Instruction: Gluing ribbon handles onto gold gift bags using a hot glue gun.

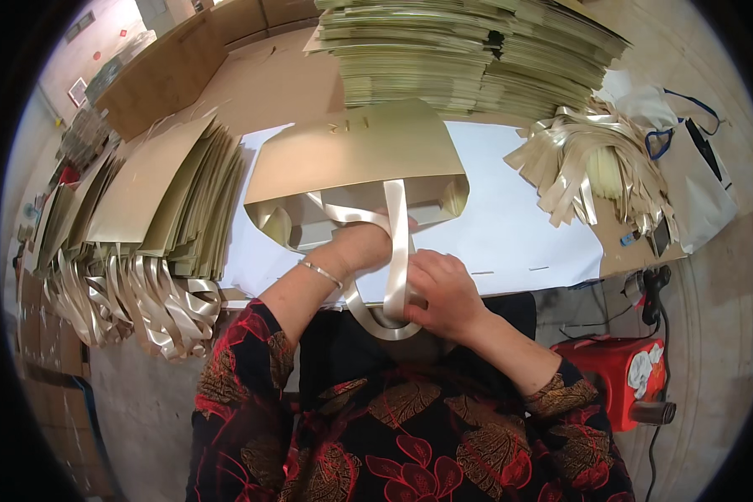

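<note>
A gold paper bag (357, 150) lies on its side before me, its mouth facing me. A cream satin ribbon handle (397, 245) hangs from its upper edge, and a second ribbon strand (357, 214) curves out of the mouth. My left hand (364, 248), with a bracelet on the wrist, reaches into the mouth; its fingers are mostly hidden behind the ribbon. My right hand (442, 288) is bent against the right side of the hanging ribbon, thumb low beside it. Its fingertips are partly covered, so its grip is unclear.
Gold bags with ribbon handles (176, 201) stand packed at the left. Flat gold bags (427, 56) form tall stacks behind. Loose satin ribbons (577, 157) are heaped right, beside a white bag (696, 169). White paper (508, 232) covers the table; a red stool (627, 370) stands lower right.
</note>
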### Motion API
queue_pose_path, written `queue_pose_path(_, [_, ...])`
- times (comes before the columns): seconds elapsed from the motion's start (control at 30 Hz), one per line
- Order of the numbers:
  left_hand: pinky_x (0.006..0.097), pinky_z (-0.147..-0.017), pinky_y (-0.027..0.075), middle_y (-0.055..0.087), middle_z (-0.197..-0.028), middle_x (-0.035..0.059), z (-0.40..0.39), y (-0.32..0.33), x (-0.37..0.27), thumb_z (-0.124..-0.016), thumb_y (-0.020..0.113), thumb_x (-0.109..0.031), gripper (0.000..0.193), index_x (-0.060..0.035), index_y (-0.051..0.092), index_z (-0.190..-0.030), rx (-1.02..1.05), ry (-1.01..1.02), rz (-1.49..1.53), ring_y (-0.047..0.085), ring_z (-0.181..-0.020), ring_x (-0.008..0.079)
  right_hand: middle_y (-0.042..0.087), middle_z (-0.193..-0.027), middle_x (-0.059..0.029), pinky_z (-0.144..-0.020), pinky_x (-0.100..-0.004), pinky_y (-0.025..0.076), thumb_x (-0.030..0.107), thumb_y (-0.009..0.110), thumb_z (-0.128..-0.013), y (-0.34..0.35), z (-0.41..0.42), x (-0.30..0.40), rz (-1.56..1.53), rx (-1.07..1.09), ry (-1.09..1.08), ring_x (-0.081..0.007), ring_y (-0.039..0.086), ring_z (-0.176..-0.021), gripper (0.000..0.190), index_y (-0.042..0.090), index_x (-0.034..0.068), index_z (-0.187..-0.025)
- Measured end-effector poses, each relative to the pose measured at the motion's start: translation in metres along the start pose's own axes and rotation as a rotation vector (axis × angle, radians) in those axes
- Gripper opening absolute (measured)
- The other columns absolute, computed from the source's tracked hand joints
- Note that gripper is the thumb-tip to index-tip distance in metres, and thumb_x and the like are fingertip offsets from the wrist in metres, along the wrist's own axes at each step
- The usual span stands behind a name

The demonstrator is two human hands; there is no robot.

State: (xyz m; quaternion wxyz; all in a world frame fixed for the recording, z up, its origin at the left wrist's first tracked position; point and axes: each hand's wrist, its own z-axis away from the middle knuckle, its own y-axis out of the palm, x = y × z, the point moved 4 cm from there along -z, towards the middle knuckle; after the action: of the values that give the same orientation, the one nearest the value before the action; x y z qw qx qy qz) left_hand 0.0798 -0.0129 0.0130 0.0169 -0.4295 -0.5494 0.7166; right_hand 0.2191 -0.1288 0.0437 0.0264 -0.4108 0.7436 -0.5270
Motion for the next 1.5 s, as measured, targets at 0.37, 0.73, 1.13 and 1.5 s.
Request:
queue_pose_path(0.37, [0.0442, -0.084, 0.046, 0.06, -0.129, 0.0059, 0.033, 0.034, -0.028, -0.086, 0.058, -0.015, 0.033, -0.0085, 0.061, -0.118, -0.131, 0.214, -0.582, 0.056, -0.102, 0.0251, 0.07, -0.093, -0.0171, -0.053, -0.0395, 0.054, 0.032, 0.048, -0.101, -0.146, -0.252, -0.039, -1.026, -0.105, 0.486, -0.0257, 0.068, -0.068, 0.035, 0.064, 0.0, -0.101])
queue_pose_path(0.73, [0.0466, -0.088, 0.045, 0.064, -0.105, 0.014, 0.036, 0.019, -0.022, -0.087, 0.046, -0.005, 0.045, -0.0113, 0.052, -0.131, -0.141, 0.022, -0.176, 0.057, -0.106, 0.0323, 0.057, -0.061, -0.0042, -0.045, -0.0291, 0.043, 0.023, 0.06, -0.091, -0.156, -0.129, -0.096, -0.206, -0.056, 0.603, -0.0115, 0.053, -0.052, 0.025, 0.065, 0.0, -0.083])
queue_pose_path(1.13, [0.0457, -0.093, 0.047, 0.062, -0.125, 0.0101, 0.024, 0.013, -0.044, -0.084, 0.057, -0.015, 0.04, -0.005, 0.056, -0.123, -0.051, 0.042, -0.29, 0.054, -0.108, 0.0346, 0.072, -0.085, -0.0172, -0.057, -0.0459, 0.054, 0.047, 0.055, -0.093, -0.393, 0.239, -0.217, 0.67, -0.068, 1.662, -0.0315, 0.068, -0.06, 0.051, 0.068, -0.002, -0.096])
queue_pose_path(1.5, [0.0432, -0.108, 0.041, 0.05, -0.137, 0.019, 0.019, 0.014, -0.026, -0.071, 0.08, -0.021, 0.076, -0.0023, 0.048, -0.137, -0.246, -0.109, -0.1, 0.045, -0.13, 0.0371, 0.059, -0.069, -0.0141, -0.054, -0.0621, 0.056, 0.029, 0.066, -0.082, -0.26, 0.356, -0.296, -0.52, -0.704, 1.655, -0.0321, 0.063, -0.062, 0.031, 0.06, 0.004, -0.099])
